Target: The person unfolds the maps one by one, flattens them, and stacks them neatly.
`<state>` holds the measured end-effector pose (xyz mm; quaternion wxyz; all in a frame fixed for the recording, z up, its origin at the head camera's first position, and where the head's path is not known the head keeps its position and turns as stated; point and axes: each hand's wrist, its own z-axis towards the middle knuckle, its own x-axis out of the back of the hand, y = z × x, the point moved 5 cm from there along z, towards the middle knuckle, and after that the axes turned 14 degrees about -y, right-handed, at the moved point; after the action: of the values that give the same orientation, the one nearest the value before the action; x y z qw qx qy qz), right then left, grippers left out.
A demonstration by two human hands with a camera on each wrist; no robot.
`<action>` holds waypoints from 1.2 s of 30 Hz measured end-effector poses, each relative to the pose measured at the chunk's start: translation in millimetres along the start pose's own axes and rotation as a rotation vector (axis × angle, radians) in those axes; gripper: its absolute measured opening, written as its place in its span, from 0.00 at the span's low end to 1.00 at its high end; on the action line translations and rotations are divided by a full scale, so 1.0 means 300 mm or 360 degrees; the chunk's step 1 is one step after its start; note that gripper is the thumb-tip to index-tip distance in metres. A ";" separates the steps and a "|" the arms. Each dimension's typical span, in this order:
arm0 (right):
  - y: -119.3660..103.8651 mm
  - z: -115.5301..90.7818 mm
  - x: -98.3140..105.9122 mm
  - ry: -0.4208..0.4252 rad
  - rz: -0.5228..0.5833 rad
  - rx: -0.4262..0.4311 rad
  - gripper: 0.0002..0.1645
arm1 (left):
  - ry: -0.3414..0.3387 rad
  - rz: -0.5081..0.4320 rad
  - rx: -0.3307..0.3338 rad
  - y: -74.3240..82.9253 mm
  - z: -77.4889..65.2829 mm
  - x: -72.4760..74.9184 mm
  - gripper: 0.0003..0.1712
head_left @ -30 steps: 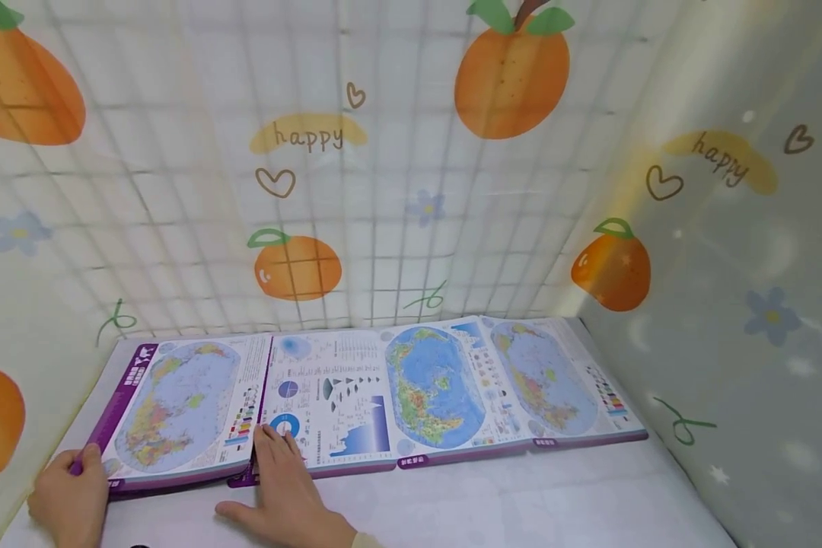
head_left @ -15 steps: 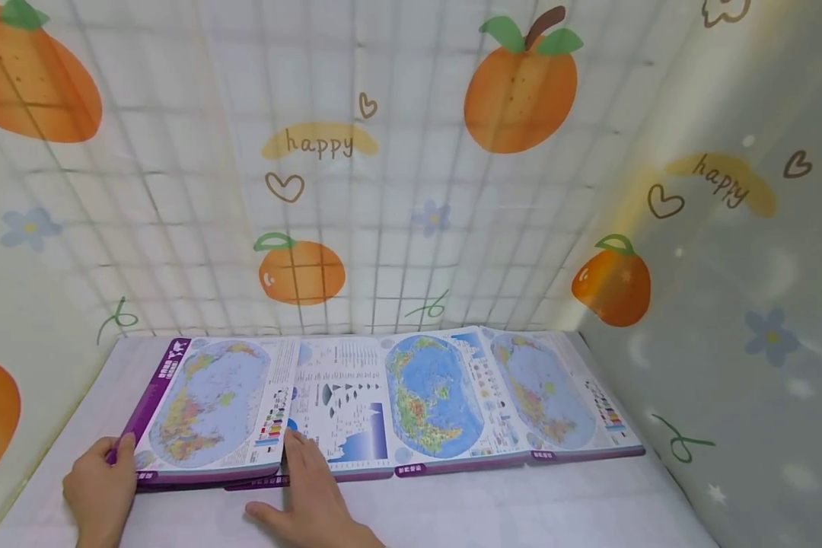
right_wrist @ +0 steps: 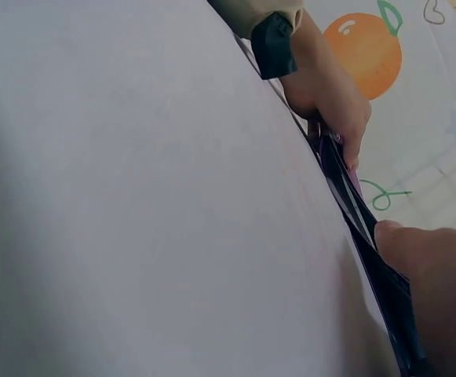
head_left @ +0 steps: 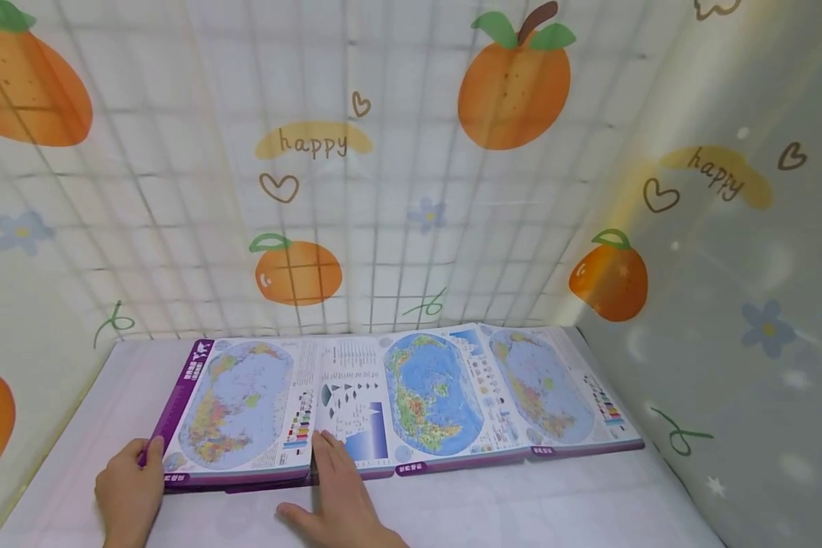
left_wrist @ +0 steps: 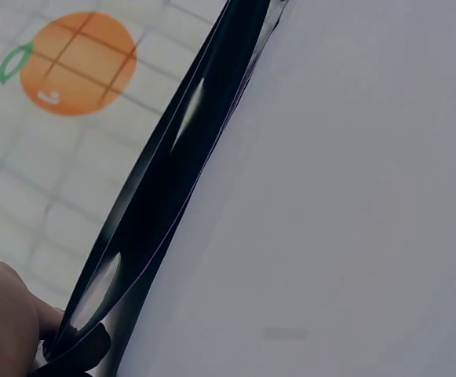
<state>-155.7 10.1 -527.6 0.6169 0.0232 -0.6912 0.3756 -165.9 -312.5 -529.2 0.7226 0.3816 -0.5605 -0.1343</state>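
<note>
A long folding world map [head_left: 434, 396] lies along the back of the table in the head view, several printed panels showing. Its leftmost panel [head_left: 243, 403], with a purple left border, overlaps the panel to its right. My left hand [head_left: 132, 487] pinches that purple border at its near corner, thumb on top. Fingers straight, my right hand [head_left: 342, 491] rests at the right edge of the leftmost panel, thumb spread out over the table. In the left wrist view the map's layered edge [left_wrist: 180, 157] bows apart slightly, dark against the white surface.
The white tabletop [head_left: 520, 506] stretches in front of the map. Behind it rises a wire grid behind a translucent curtain [head_left: 383, 167] printed with oranges. A curtained side wall [head_left: 740, 365] stands at the right.
The left hand has drawn the leftmost panel rightward, covering more of the panel beside it. The right hand has slid right along with it.
</note>
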 end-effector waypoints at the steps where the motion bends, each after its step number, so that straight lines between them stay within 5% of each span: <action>1: 0.009 -0.008 0.003 -0.0009 0.0009 -0.0010 0.61 | -0.0008 0.0003 -0.0007 0.006 -0.005 -0.005 0.18; 17: 0.117 -0.096 0.064 0.0058 0.0037 -0.0094 0.59 | -0.0116 0.0136 -0.0143 0.107 -0.054 -0.116 0.19; 26: 0.161 -0.136 0.094 0.0199 0.0016 -0.0094 0.57 | -0.0065 0.0179 -0.0288 0.191 -0.104 -0.142 0.21; 36: 0.183 -0.183 0.126 0.0255 0.0081 -0.0179 0.51 | -0.0177 0.0282 -0.0291 0.219 -0.129 -0.186 0.25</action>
<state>-146.1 95.8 -524.0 0.6608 -0.0592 -0.6600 0.3524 -164.7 -218.0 -525.8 0.7313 0.2552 -0.6165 -0.1414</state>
